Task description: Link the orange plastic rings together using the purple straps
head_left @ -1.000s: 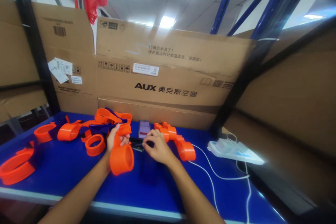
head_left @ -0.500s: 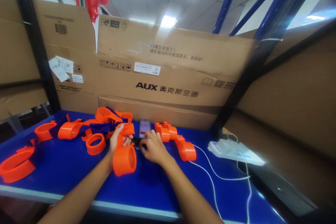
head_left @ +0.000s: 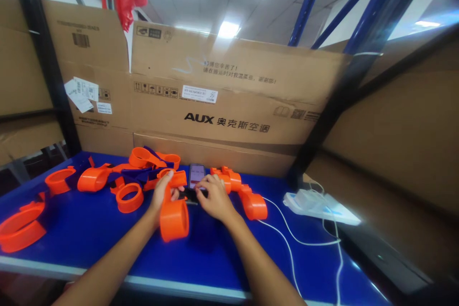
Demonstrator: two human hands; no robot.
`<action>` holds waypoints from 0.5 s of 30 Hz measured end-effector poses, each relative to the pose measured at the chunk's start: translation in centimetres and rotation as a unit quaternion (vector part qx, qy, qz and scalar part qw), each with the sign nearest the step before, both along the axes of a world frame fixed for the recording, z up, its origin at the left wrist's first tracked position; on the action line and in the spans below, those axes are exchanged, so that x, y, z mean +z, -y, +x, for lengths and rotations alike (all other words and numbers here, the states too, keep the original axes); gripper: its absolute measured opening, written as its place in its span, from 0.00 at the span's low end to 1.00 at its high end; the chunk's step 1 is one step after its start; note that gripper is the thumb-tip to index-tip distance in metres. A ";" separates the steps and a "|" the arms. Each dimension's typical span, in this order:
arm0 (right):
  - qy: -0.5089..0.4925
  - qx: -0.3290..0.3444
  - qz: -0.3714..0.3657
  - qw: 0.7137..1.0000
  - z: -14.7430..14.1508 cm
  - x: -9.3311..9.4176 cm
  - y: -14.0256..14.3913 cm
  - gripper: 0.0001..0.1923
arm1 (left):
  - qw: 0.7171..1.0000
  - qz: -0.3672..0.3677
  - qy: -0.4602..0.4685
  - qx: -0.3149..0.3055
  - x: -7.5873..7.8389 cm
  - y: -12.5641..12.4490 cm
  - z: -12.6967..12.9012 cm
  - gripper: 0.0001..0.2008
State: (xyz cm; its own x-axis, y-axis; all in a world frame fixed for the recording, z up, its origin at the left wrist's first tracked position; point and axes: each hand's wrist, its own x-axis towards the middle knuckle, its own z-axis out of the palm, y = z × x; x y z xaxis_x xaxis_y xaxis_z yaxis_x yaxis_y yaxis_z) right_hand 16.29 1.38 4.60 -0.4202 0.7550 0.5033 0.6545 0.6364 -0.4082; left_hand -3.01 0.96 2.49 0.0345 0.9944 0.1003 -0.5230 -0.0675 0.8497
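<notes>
My left hand (head_left: pixel 162 197) is closed around an orange plastic piece with a wide ring (head_left: pixel 174 220) at its near end. The ring hangs toward me above the blue table, and the piece's upper end lies across my fingers. My right hand (head_left: pixel 214 199) is beside it, with bent fingers and the thumb apart from the forefinger; I see nothing held in it. Its fingertips are at the lower edge of a phone (head_left: pixel 197 175) with a lit screen. Between my hands is a small dark object (head_left: pixel 190 196), partly hidden and too blurred to name.
Several orange ringed pieces (head_left: pixel 129 198) and dark purple parts (head_left: pixel 138 172) lie to the left. More orange pieces (head_left: pixel 254 204) are right of my right hand. White cables (head_left: pixel 287 234) run to a white power strip (head_left: pixel 319 206). A cardboard wall (head_left: pixel 229 105) closes the back.
The orange piece in my left hand has shifted slightly to the right. My right hand has drawn a little to the right, away from the small dark object, and its thumb has parted from the forefinger.
</notes>
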 end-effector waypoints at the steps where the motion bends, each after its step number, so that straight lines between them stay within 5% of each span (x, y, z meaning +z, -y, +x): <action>1: -0.051 0.017 -0.016 0.998 0.3 0.3 0.1 0.10 | 1.000 -0.003 0.000 0.017 0.0 0.0 0.2 0.26; 7: -0.180 0.245 -0.140 0.942 1.4 1.9 2.2 0.32 | 0.988 0.014 0.029 0.153 -0.3 -0.4 1.0 0.28; 10: -0.131 0.228 -0.071 0.962 0.8 2.2 3.3 0.42 | 0.985 0.013 0.019 0.170 -0.6 -0.6 1.2 0.29; 15: -0.065 0.122 0.030 0.990 0.0 1.5 3.5 0.25 | 0.995 -0.005 0.005 0.098 -1.2 -0.6 1.4 0.29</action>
State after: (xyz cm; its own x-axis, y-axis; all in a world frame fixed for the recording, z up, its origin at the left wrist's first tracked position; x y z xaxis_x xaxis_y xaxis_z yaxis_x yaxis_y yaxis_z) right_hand 16.26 -2.12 6.12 -0.5145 0.6066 0.6061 0.4234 0.7943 -0.4356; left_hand -1.62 1.55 1.31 -0.1619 0.9828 0.0888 -0.5085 -0.1603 0.8460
